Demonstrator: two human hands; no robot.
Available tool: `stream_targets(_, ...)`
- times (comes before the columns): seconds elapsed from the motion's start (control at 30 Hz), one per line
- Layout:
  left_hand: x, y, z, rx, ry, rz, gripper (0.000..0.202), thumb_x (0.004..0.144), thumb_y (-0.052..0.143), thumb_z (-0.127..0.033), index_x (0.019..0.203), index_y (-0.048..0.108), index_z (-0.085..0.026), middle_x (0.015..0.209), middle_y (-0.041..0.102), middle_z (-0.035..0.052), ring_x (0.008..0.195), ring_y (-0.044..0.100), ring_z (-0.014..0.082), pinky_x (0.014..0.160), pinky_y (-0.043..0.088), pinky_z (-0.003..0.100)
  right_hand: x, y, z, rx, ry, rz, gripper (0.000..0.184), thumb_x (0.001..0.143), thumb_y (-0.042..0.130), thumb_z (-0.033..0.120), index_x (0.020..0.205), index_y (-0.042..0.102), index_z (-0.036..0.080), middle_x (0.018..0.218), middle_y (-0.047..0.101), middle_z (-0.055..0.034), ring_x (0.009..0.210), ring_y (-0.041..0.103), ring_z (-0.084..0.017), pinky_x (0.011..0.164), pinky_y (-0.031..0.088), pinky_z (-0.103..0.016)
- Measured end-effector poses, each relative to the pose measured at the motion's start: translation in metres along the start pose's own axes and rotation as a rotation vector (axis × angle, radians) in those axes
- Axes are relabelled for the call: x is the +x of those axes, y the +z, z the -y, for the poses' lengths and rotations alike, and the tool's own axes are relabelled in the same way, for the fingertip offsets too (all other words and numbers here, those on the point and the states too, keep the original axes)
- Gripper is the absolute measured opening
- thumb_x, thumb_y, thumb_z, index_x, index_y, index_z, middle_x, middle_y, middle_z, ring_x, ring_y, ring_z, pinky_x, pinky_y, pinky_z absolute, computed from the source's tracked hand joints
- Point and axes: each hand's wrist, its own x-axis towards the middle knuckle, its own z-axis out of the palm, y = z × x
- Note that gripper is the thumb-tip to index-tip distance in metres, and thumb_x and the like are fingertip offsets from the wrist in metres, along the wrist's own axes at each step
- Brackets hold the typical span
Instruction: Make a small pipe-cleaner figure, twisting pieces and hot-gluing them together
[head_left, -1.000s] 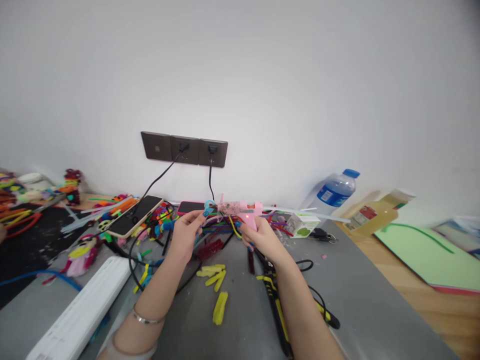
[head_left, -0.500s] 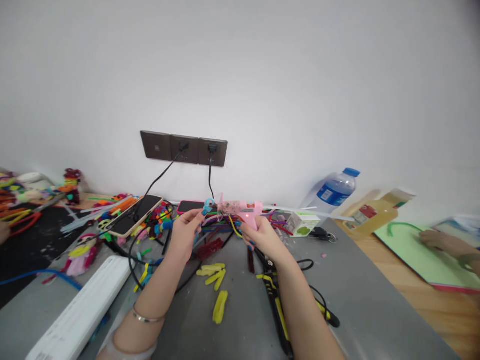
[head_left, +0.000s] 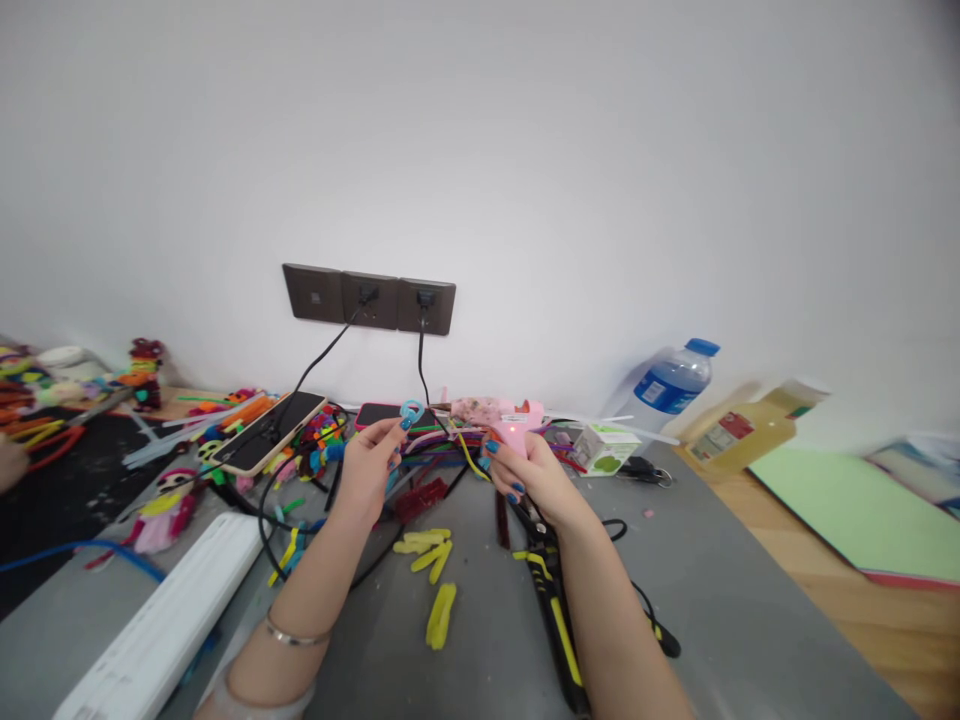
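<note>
Left hand (head_left: 366, 468) pinches little blue loop (head_left: 411, 411), right hand (head_left: 534, 478) wrapped round pink glue gun (head_left: 491, 409), yellow bits (head_left: 441, 617) on counter (head_left: 720, 580).

Two bottles (head_left: 671, 382), one glue gun (head_left: 513, 430), apparently two phones (head_left: 295, 416).

You are at an indoor craft workspace; whether home or studio can't be told. At your gray worktop (head_left: 720, 610) you have a pink glue gun (head_left: 514, 432), with a black-and-yellow long-handled tool (head_left: 558, 628) and yellow strips (head_left: 441, 617) nearer, small fuzzy figures (head_left: 163, 508) left, green paper (head_left: 847, 505) right, and plugged-in sockets (head_left: 369, 299) on the far white wall (head_left: 600, 200).
</note>
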Motion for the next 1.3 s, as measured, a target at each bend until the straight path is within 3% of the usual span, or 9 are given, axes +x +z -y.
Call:
stream_targets(0.2,0.002,0.0,0.001,0.003,-0.012,0.014,0.054,0.029,0.093,-0.045,0.067,0.073,-0.012,0.051,0.057,-0.0033,0.046,0.042,0.0044,0.042,0.028,0.019,-0.009,-0.006,0.024,0.194,-0.06,-0.057,0.029,0.081,0.067,0.046,0.081,0.058,0.019,0.04,0.029,0.0129,0.032,0.025,-0.005,0.035,0.021,-0.02)
stream_targets(0.37,0.002,0.0,0.003,0.015,-0.014,0.045,0.052,0.031,0.093,-0.044,0.067,0.073,-0.013,0.053,0.059,-0.0024,0.047,0.042,0.0047,0.042,0.03,0.018,-0.049,-0.033,0.076,0.179,-0.116,-0.354,0.028,0.082,0.067,0.04,0.07,0.05,0.022,0.045,0.028,0.0101,0.035,0.026,-0.006,0.036,0.025,-0.02)
stream_targets(0.47,0.002,0.001,0.003,0.031,-0.02,0.065,0.051,0.031,0.092,-0.043,0.068,0.074,-0.012,0.053,0.059,-0.0022,0.048,0.043,0.0053,0.043,0.031,0.018,-0.092,-0.054,0.091,0.126,-0.036,-0.534,0.03,0.076,0.072,0.042,0.07,0.051,0.022,0.052,0.042,0.0071,0.037,0.033,-0.005,0.035,0.027,-0.018)
stream_targets(0.63,0.002,0.001,0.005,0.063,0.011,0.122,0.045,0.037,0.091,-0.04,0.068,0.074,-0.012,0.054,0.059,-0.0021,0.046,0.041,0.0047,0.043,0.029,0.018,-0.162,-0.078,0.059,-0.058,0.241,-0.839,0.037,0.067,0.074,0.051,0.083,0.058,0.021,0.061,0.059,0.0017,0.041,0.049,-0.01,0.036,0.036,-0.02)
stream_targets(0.8,0.001,0.0,0.009,0.129,0.024,0.16,0.039,0.043,0.089,-0.037,0.07,0.075,-0.013,0.055,0.06,-0.0016,0.046,0.041,0.0052,0.044,0.03,0.019,-0.185,-0.092,0.019,-0.173,0.556,-0.759,0.03,0.076,0.063,0.05,0.071,0.055,0.021,0.056,0.06,-0.0008,0.042,0.055,-0.014,0.037,0.035,-0.023)
stream_targets(0.97,0.002,-0.002,0.011,0.156,0.031,0.21,0.037,0.046,0.088,-0.038,0.071,0.075,-0.013,0.056,0.06,-0.0013,0.045,0.04,0.0054,0.044,0.028,0.02,-0.183,-0.097,0.019,-0.294,0.565,-0.668,0.025,0.081,0.057,0.049,0.072,0.057,0.026,0.058,0.063,-0.0037,0.05,0.063,-0.021,0.041,0.038,-0.029)
stream_targets(1.1,0.002,-0.002,0.01,0.163,0.02,0.225,0.04,0.045,0.088,-0.04,0.071,0.075,-0.013,0.057,0.061,-0.001,0.045,0.04,0.0052,0.043,0.028,0.02,-0.188,-0.103,0.019,-0.511,0.605,-0.668,0.029,0.076,0.057,0.05,0.063,0.051,0.025,0.045,0.058,-0.0006,0.047,0.063,-0.023,0.042,0.04,-0.03)
stream_targets(1.17,-0.001,-0.001,0.008,0.177,0.001,0.232,0.041,0.043,0.089,-0.04,0.07,0.075,-0.013,0.056,0.061,-0.001,0.045,0.042,0.0055,0.044,0.03,0.02,-0.193,-0.107,0.018,-0.69,0.647,-0.696,0.026,0.072,0.059,0.048,0.062,0.054,0.024,0.045,0.061,-0.0023,0.049,0.064,-0.025,0.047,0.044,-0.033)
stream_targets(1.3,-0.007,0.002,0.002,0.189,-0.038,0.279,0.041,0.043,0.088,-0.041,0.068,0.072,-0.013,0.056,0.059,-0.0017,0.047,0.043,0.0055,0.046,0.032,0.019,-0.2,-0.106,0.031,-1.002,0.688,-0.856,0.027,0.068,0.062,0.048,0.071,0.064,0.022,0.067,0.073,-0.01,0.066,0.07,-0.03,0.058,0.049,-0.037)
